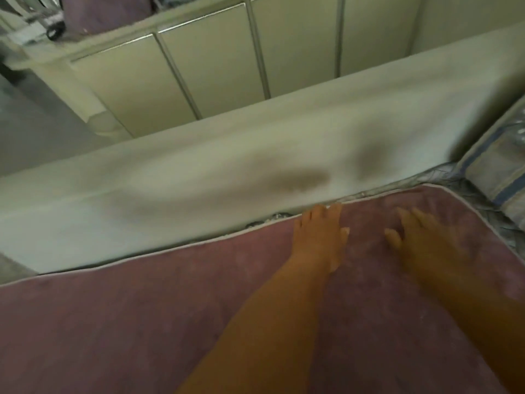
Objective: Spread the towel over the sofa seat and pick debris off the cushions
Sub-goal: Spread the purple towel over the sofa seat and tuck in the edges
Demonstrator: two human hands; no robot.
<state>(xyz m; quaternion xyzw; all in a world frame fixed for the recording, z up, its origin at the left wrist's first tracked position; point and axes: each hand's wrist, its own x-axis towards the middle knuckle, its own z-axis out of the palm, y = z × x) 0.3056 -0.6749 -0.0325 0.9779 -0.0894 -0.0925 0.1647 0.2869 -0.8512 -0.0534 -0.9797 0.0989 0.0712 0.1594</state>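
A mauve towel (pixel 142 322) with a pale hem lies flat over the sofa seat and fills the lower half of the view. My left hand (pixel 319 237) rests palm down on it near its far edge, fingers spread, fingertips at the hem. To its right, my right hand (pixel 426 237) also lies flat on the towel with fingers apart, blurred. Neither hand holds anything. The pale grey-green sofa back (pixel 227 172) rises just beyond the hem, with two darker smudges on it. No debris is plain to see.
A patterned blue-grey seat cover (pixel 483 211) shows past the towel's far right corner. A striped cushion (pixel 500 169) leans at the right edge. Behind the sofa stands a cream panelled wall (pixel 216 69) with metal strips. A second mauve cloth (pixel 105 12) sits at top left.
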